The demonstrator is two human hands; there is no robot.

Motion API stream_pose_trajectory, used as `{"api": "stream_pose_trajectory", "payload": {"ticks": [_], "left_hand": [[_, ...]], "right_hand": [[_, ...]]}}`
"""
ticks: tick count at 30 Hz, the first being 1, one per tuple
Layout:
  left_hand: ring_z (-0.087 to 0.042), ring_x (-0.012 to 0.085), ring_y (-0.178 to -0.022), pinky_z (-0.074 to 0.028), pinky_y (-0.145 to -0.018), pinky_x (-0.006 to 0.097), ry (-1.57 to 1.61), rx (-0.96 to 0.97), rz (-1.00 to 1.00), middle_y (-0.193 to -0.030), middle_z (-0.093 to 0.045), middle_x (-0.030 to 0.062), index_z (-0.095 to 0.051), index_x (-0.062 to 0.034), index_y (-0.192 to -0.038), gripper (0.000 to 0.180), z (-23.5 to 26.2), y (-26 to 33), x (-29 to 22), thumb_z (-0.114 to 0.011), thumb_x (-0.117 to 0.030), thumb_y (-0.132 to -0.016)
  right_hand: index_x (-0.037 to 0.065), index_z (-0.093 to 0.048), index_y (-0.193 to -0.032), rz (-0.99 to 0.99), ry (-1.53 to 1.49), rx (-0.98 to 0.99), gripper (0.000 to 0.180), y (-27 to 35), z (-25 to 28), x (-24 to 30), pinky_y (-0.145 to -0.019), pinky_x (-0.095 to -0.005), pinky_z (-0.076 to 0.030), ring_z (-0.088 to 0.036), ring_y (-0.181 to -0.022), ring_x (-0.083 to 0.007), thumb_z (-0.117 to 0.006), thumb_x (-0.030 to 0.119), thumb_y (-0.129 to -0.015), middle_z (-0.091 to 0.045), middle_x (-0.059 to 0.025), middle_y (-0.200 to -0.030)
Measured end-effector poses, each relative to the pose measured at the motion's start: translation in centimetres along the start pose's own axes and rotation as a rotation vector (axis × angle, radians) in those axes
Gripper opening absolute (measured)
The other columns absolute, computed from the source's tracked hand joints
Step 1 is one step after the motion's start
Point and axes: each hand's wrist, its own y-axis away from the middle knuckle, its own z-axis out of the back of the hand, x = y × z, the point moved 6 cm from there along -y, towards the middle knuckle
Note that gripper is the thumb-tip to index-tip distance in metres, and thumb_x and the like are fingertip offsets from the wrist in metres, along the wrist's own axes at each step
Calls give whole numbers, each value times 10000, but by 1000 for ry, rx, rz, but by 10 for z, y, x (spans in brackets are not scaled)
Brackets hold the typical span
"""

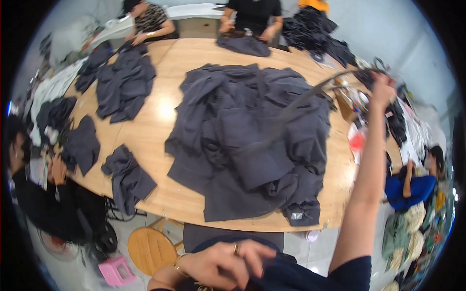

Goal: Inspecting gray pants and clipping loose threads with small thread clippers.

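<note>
A big heap of dark grey garments (233, 126) covers the middle of the wooden table. My right hand (383, 89) is stretched out to the far right, its fingers closed on one end of a long dark strip (323, 88). The strip arcs leftward over the heap, and its lower end is smeared by motion, so its kind does not show. Close to my body, in front of the near table edge, is my left hand (225, 264). Its fingers are loosely bent and apart, slightly blurred, with nothing seen in them.
Grey garment pieces (128, 177) lie on the left side of the table (160, 109). Co-workers sit at the far and left sides, another at the right. Small items and a cardboard box (345, 107) crowd the right edge. A round wooden stool (153, 246) and pink stool (116, 270) stand below left.
</note>
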Motion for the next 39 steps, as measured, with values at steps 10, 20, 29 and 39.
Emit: {"api": "stream_pose_trajectory", "payload": {"ticks": [10, 20, 29, 39], "left_hand": [[-549, 286, -957, -445, -833, 378, -1081, -691, 560, -981, -593, 104, -621, -88, -958, 215, 93, 62, 89, -674, -222, -798], [-561, 300, -968, -458, -825, 384, -1109, -958, 668, -981, -599, 115, -610, -83, -955, 213, 124, 109, 88, -652, -233, -811], [-595, 308, -851, -455, -774, 416, -1445, -1963, 302, -900, -625, 131, -622, -86, -966, 191, 175, 249, 8, -658, -174, -800], [-627, 157, -684, -470, -640, 285, -1270, -1598, 102, -740, -625, 110, -561, -9, -878, 59, 205, 189, -57, -578, -58, -850]], "right_hand": [[-2, -571, -1157, 244, 401, 1034, 321, 155, -46, 17, -575, -249, -477, -609, -573, -137, -523, 76, -849, -610, -71, -745], [20, -636, -967, 430, 24, 1138, 249, 387, -42, 82, -722, -365, -474, -572, -784, -320, -663, -1, -721, -596, -143, -826], [-52, -612, -1063, 261, 123, 412, 220, 181, 12, 71, -808, -264, -463, -592, -864, -133, -551, 118, -936, -657, -94, -959], [23, -632, -1104, -48, -197, 964, 231, 340, -27, 200, -637, -177, -452, -592, -703, -64, -520, 15, -902, -604, -2, -742]]}}
